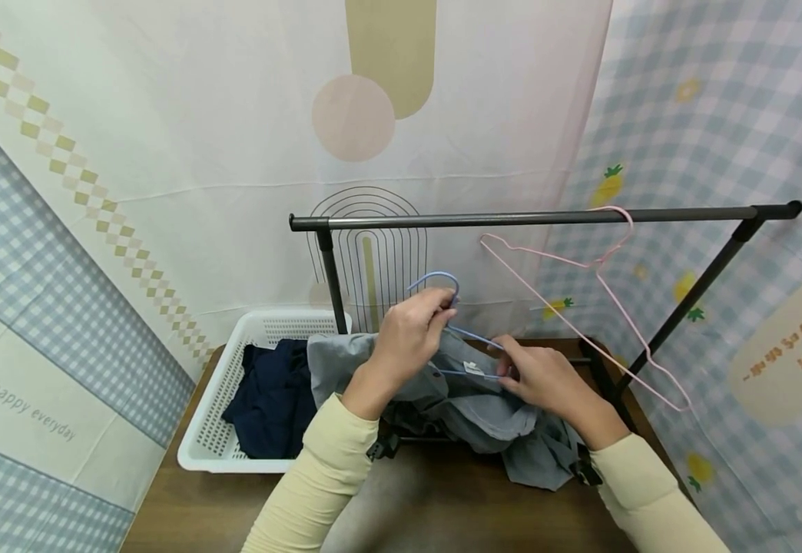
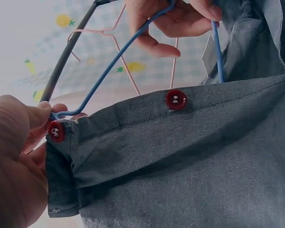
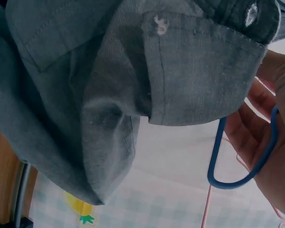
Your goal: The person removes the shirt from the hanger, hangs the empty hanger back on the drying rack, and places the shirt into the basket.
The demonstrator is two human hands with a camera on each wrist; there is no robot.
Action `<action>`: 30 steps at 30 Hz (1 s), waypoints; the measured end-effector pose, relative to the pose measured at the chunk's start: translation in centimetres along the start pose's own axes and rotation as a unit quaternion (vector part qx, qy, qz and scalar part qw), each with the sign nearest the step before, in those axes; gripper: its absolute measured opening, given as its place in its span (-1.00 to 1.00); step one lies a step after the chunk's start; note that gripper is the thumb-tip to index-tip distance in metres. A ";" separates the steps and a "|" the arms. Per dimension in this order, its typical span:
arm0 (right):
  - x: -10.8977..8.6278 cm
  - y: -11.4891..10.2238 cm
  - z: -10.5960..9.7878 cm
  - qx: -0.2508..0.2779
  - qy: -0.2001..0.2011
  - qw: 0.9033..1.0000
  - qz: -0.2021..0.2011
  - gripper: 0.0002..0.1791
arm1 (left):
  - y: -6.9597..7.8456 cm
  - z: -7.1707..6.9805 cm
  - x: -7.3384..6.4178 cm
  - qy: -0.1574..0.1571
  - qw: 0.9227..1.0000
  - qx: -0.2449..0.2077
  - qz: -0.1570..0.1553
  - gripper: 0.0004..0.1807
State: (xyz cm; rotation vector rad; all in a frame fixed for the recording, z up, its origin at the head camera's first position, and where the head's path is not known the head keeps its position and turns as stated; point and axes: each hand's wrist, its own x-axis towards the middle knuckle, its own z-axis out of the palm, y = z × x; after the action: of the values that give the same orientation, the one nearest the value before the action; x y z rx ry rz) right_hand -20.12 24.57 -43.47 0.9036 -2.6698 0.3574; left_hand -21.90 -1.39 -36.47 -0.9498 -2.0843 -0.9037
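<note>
A blue clothes hanger (image 1: pixel 470 334) is partly inside a grey-blue shirt (image 1: pixel 491 415) with dark red buttons (image 2: pixel 175 99). My left hand (image 1: pixel 408 330) pinches the hanger just below its hook, beside the shirt's buttoned edge (image 2: pixel 114 123). At the hanger's other end, my right hand (image 1: pixel 546 380) has its fingers curled round the rounded corner. That corner (image 3: pixel 228 184) pokes out past the shirt fabric in the right wrist view, against the palm. A white label shows inside the shirt. The hanger's far end is hidden by cloth and the left hand.
A black garment rack (image 1: pixel 456 220) stands across the wooden table (image 1: pixel 173 514). From its bar hangs a pink hanger (image 1: pixel 601 265), right of my hands. A white basket (image 1: pixel 200 430) holding dark navy clothing (image 1: pixel 273 407) sits at the left. Patterned cloth surrounds the table.
</note>
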 end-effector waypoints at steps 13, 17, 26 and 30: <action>-1.2 0.8 0.1 0.028 0.036 0.999 0.016 -0.57 | -0.9 -1.7 -0.6 -0.085 0.996 -0.006 -0.012 -0.70; -1.7 1.0 -0.3 0.029 0.043 0.998 0.031 -0.59 | -1.2 -2.3 -1.3 -0.132 0.990 0.021 -0.046 -0.61; -2.4 1.0 -1.1 0.012 0.047 0.998 0.033 -0.63 | -2.1 -2.0 -2.3 -0.129 0.990 0.025 -0.046 -0.76; -2.6 1.2 -1.7 -0.004 0.054 0.998 0.023 -0.63 | -2.8 -2.1 -2.6 -0.116 0.993 0.009 -0.036 -0.79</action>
State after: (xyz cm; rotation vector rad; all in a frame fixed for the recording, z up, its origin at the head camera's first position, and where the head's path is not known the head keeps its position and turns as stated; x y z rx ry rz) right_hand -18.59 27.46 -43.03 0.7989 -2.5951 0.3926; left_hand -22.20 -5.37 -38.24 -1.0170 -2.3320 -0.8415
